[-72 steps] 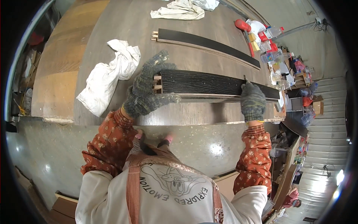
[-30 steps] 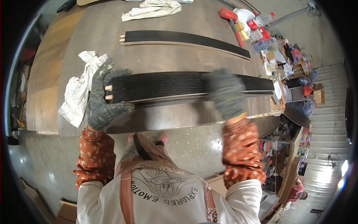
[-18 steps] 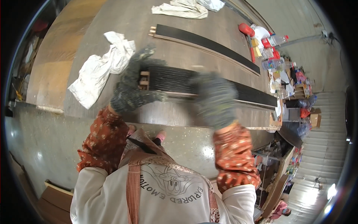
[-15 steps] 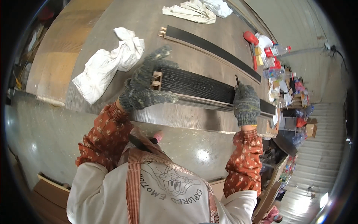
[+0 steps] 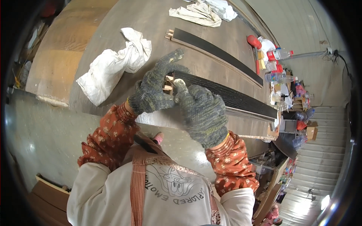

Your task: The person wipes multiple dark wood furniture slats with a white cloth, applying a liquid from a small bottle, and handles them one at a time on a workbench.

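Note:
A long black wood-grained board [image 5: 230,92] lies lengthwise on the table, light wooden pegs [image 5: 167,87] showing at its left end. My gloved left hand [image 5: 152,88] grips that end, thumb at the near side and fingers at the far side, one finger raised. Beside the pegs is my gloved right hand [image 5: 203,113], closed with thumb and fingers together at the board's end. A thin dark tool shows in it, mostly hidden by the glove. Beyond lies a second narrow black board [image 5: 215,51], also with pegs at its left end.
A white cloth [image 5: 113,67] lies crumpled on the brown table [image 5: 158,22], left of my left hand. More cloths [image 5: 196,14] lie at the far edge. Plastic bottles [image 5: 279,54], a red object [image 5: 253,41] and clutter line the right side.
My right hand has moved left along the board to its pegged end, close to my left hand. The left hand keeps its place at that end.

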Available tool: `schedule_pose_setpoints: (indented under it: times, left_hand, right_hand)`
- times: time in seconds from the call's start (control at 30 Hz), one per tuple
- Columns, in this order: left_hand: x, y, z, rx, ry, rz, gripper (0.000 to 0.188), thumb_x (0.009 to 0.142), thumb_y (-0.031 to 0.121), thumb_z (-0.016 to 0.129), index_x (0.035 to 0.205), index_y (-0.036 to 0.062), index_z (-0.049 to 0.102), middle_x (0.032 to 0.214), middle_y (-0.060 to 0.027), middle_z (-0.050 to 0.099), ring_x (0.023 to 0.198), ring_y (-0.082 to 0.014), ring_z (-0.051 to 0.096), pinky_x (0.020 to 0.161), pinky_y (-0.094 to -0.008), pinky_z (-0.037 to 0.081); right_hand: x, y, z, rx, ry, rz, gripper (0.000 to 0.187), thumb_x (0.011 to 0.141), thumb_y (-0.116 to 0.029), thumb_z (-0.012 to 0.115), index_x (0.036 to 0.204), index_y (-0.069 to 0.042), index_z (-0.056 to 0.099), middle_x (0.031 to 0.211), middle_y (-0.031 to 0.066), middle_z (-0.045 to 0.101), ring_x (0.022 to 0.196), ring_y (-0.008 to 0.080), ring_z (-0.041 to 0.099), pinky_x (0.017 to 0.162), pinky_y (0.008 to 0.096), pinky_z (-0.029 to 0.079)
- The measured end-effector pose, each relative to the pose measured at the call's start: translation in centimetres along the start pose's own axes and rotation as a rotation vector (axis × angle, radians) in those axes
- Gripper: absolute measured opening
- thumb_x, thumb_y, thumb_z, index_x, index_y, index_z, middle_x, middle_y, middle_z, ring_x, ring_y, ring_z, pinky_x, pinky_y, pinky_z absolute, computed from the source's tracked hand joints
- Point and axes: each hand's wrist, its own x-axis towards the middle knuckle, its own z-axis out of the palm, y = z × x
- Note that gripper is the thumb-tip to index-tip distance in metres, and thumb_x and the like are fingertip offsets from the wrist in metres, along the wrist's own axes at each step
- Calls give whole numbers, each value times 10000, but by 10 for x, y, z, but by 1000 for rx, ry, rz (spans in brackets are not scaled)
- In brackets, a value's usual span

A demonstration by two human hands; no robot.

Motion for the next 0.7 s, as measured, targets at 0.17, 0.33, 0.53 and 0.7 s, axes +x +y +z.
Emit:
schedule_pose_setpoints:
  times: [0.17,0.33,0.53,0.7]
  left_hand:
    - [2,-1,7,603,28,147,946,650,205,858,1415,62,319,1190,-93,586,1033,-184,609,887,-306,524]
    - [1,2,-3,552,20,94,913,669,145,839,1411,31,319,1181,-91,589,990,-146,603,861,-288,535]
    - [0,-13,-11,382,8,9,906,670,134,838,1407,20,323,1178,-97,586,1007,-123,584,838,-268,540]
    - [2,1,1,616,-23,294,978,631,255,873,1400,6,323,1184,-126,579,1070,-210,586,885,-338,526]
  right_hand:
    - [-34,93,24,-17,-92,438,238,825,-101,567,1049,-132,643,802,96,594,665,282,599,598,404,497]
    - [-14,26,2,23,44,78,328,765,-132,608,1092,-125,628,804,78,572,730,263,592,604,398,478]
    - [-84,147,28,-154,-215,408,215,863,-145,551,1062,-131,632,804,91,595,700,266,605,606,405,487]
    - [-35,39,4,79,69,115,310,806,-144,598,1116,-149,604,825,75,582,704,257,586,608,387,469]
